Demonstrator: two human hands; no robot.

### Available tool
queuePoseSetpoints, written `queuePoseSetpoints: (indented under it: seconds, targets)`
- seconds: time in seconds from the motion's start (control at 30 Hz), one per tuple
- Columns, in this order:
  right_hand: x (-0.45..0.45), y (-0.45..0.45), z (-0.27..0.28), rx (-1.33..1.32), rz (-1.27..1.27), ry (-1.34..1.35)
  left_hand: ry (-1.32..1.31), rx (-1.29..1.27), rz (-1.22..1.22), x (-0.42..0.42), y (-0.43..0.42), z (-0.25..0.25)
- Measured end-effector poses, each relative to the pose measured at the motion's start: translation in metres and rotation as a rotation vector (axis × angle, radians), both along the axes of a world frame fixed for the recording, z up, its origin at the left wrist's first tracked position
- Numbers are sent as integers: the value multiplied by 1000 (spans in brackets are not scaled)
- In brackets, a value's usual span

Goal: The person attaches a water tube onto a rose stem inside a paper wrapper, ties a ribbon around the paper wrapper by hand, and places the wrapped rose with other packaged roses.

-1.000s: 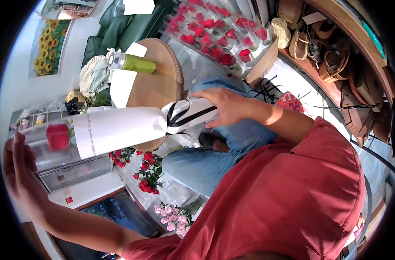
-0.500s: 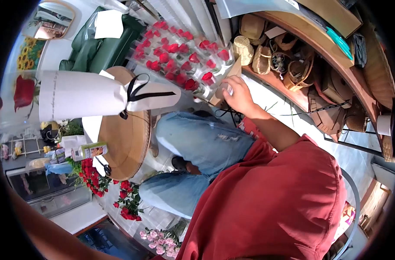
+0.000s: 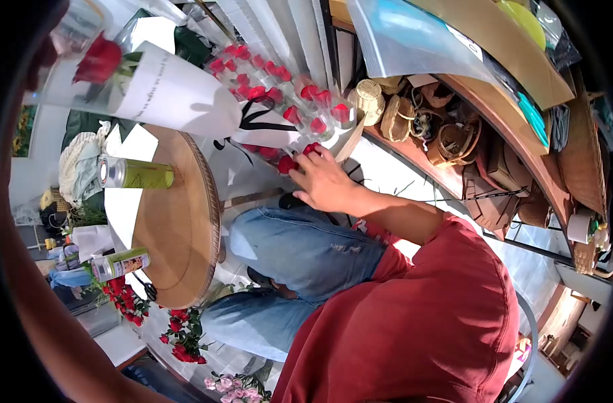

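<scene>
A red rose (image 3: 99, 59) in a clear sleeve with a white paper wrap (image 3: 179, 91) and a black ribbon (image 3: 258, 121) is held up in the air at upper left. My left hand (image 3: 43, 64) is closed at the sleeve's top end, mostly lost in the dark edge of the view. Over a crowd of individually sleeved red roses (image 3: 256, 93), my right hand (image 3: 325, 180) is open, fingers bent and apart. Its fingertips are at the near blooms, beside one red rose (image 3: 288, 164); whether they touch is unclear.
A round wooden table (image 3: 179, 235) bears white paper, a green spray can (image 3: 137, 173), another can (image 3: 121, 263) and black scissors (image 3: 145, 287). Red rose bunches (image 3: 185, 336) and pink flowers (image 3: 234, 388) are low down. Wicker baskets (image 3: 458, 141) fill a shelf at right.
My right hand has moved left from the cardboard edge onto the roses, its fingers opening out. The wrapped rose has swung up and right in view, tilting. My view has shifted.
</scene>
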State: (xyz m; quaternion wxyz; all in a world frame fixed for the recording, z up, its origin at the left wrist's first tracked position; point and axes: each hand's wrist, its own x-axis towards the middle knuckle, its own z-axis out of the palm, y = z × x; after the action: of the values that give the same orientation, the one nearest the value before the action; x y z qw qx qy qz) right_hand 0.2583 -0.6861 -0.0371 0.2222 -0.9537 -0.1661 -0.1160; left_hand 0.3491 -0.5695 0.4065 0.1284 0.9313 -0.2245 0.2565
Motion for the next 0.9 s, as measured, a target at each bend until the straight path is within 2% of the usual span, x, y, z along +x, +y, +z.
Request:
queuePoseSetpoints:
  seconds: [0.07, 0.17, 0.57, 0.63, 0.77, 0.9]
  targets:
    - [-8, -1, 11, -28, 13, 47, 37, 32, 22, 6, -9, -8]
    - [-17, -1, 18, -36, -3, 162, 65, 35, -74, 21, -12, -26]
    - [-39, 6, 10, 40, -61, 168, 133, 116, -373, 74, -1, -107]
    - [-42, 7, 11, 44, -69, 217, 234, 109, -310, 70, -7, -120]
    - [-44, 6, 11, 61, -77, 174, 126, 101, -358, 69, -13, -154]
    - [-43, 6, 12, 57, -78, 167, 131, 151, -281, 72, -19, -193]
